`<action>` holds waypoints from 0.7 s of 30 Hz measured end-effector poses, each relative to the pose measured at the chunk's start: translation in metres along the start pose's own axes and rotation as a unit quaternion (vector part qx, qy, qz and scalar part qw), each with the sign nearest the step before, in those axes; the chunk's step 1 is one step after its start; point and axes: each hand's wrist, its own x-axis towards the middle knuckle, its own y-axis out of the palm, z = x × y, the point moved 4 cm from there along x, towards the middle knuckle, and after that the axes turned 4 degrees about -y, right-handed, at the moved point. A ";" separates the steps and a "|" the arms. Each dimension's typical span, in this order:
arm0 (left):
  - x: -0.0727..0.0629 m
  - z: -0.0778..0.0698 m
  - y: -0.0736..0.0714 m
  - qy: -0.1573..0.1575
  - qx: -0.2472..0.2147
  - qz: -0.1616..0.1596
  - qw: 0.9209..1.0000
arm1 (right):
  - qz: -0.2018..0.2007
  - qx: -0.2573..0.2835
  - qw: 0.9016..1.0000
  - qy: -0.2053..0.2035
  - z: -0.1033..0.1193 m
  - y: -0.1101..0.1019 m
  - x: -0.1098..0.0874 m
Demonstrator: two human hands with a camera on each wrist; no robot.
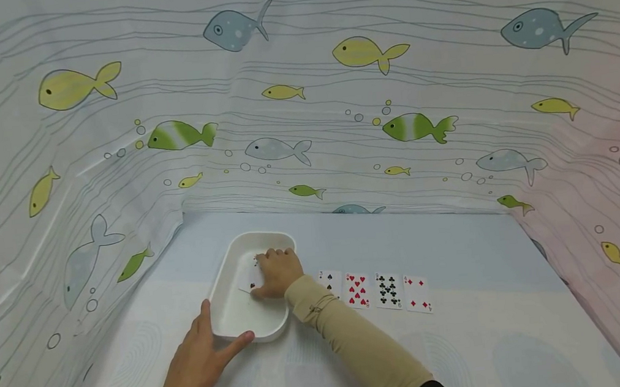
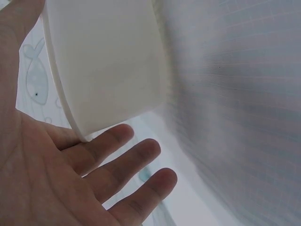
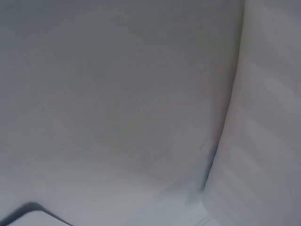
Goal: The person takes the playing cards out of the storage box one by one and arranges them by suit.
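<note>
A white plastic tray (image 1: 221, 299) with rounded corners stands on the table. My left hand (image 1: 197, 357) rests at its near left corner, thumb on the near rim and fingers stretched along the left side. The left wrist view shows this left hand (image 2: 94, 165) with spread fingers by the tray's outer wall (image 2: 108, 61). Inside the tray my right hand (image 1: 278, 273) pinches a white playing card (image 1: 254, 275) with black marks between thumb and fingers. Part of the card is hidden by the hand. No hand shows in the right wrist view, only a blurred pale surface.
Right of the tray, several playing cards lie face up in a row, among them a spade card (image 1: 328, 280), a heart card (image 1: 357, 290), a club card (image 1: 388, 290) and a diamond card (image 1: 418, 293). A fish-patterned curtain (image 1: 325, 112) encloses the table (image 1: 476, 253).
</note>
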 end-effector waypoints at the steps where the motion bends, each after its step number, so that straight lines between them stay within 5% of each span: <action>1: 0.000 0.000 0.000 0.000 0.000 0.000 1.000 | 0.000 -0.001 1.000 0.000 0.000 0.000 0.000; 21: -0.001 -0.002 -0.001 0.008 0.001 -0.008 1.000 | -0.024 0.008 1.000 -0.006 -0.002 0.000 -0.001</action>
